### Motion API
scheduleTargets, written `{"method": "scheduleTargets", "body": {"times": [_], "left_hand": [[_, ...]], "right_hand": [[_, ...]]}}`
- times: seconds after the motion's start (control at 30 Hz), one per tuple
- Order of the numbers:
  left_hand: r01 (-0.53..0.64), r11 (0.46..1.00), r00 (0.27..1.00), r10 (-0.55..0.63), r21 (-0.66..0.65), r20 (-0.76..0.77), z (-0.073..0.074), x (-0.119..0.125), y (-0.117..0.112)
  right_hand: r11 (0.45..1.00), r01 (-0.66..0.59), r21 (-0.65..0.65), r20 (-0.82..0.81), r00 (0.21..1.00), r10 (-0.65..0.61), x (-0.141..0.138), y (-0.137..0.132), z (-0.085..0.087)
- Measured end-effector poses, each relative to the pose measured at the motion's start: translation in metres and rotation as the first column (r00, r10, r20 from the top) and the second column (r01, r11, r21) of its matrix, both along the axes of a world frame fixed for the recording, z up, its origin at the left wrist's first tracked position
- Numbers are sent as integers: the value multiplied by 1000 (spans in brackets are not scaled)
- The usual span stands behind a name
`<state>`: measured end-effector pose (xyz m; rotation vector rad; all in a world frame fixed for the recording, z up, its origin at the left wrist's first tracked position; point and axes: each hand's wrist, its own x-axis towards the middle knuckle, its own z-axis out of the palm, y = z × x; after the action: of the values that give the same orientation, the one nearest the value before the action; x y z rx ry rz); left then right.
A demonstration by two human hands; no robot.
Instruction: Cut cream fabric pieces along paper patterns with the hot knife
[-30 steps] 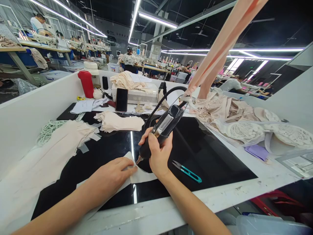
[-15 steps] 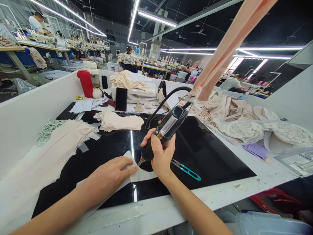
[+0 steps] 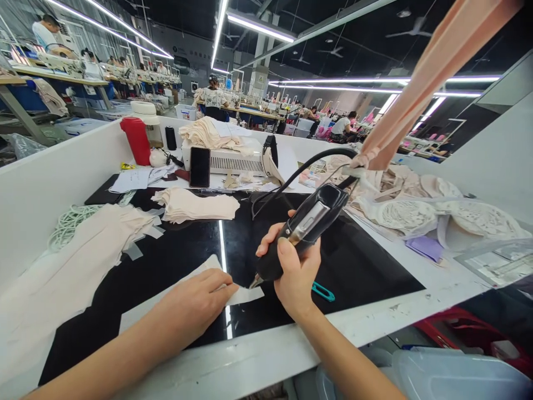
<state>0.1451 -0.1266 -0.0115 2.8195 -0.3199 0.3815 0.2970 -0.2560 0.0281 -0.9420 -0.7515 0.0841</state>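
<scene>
My right hand (image 3: pixel 297 272) is closed around a black corded power tool (image 3: pixel 310 216) with a pointed metal tip. Pink fabric strips tied at its rear end hold it up from above. The tip touches or hovers just over the edge of a thin cream fabric piece (image 3: pixel 247 296); I cannot tell which. My left hand (image 3: pixel 208 294) presses that piece onto the black board (image 3: pixel 189 244), thumb and fingers drawn together left of the tip. The hand and forearm hide part of the piece. Teal thread snips (image 3: pixel 323 291) lie behind my right hand, partly covered.
Stacked cream fabric pieces (image 3: pixel 195 205) and a larger cream pile (image 3: pixel 83 261) lie left. Behind are a phone (image 3: pixel 200 166), a white vented box (image 3: pixel 233 162) and a red cup (image 3: pixel 136 141). Bras (image 3: pixel 408 211) are heaped right. People sit at sewing tables beyond.
The tool has moved right with my right hand, away from my left fingers, now covering more of the snips. My left fingers have drawn closer together. The camera view has shifted slightly.
</scene>
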Motion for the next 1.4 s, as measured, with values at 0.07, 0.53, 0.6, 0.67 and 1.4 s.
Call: {"method": "scheduleTargets", "body": {"times": [0.07, 0.53, 0.6, 0.67, 1.4], "left_hand": [[1, 1000, 999, -1, -13, -46, -1, 3, -7], [6, 1000, 998, -4, -26, 60, -14, -6, -5], [2, 999, 998, 0, -38, 57, -14, -5, -6], [0, 999, 999, 3, -53, 44, -15, -5, -6], [-87, 992, 994, 93, -95, 62, -11, -8, -8]], "right_hand": [[1000, 4, -1, 13, 1000, -4, 0, -3, -2], [1000, 0, 9, -18, 1000, 0, -2, -2, -1], [1000, -13, 22, -18, 1000, 13, -2, 2, 1], [999, -35, 28, -28, 999, 36, -4, 6, 2], [997, -77, -4, -21, 997, 77, -10, 20, -3]]}}
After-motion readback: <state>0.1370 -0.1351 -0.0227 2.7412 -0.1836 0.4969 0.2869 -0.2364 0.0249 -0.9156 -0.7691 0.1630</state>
